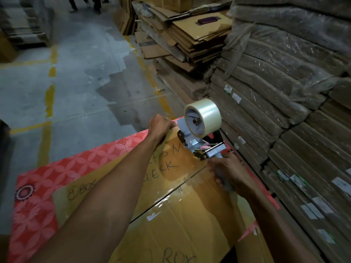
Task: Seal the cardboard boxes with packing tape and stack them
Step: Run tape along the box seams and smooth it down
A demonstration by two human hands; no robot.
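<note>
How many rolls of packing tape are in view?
1. The tape roll sits on the dispenser that the right hand holds against the cardboard box; others may be hidden.

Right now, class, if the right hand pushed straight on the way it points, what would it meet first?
Probably the left hand, gripping the far edge of the box; the tape dispenser in the right hand would lead. Depth unclear.

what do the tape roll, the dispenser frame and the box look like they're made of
Tape roll: clear glossy plastic film, judging by its sheen. Tape dispenser frame: likely bare steel, grey with bright glints. Cardboard box: matte brown cardboard, marker-written, with shiny tape along the seam.
</note>
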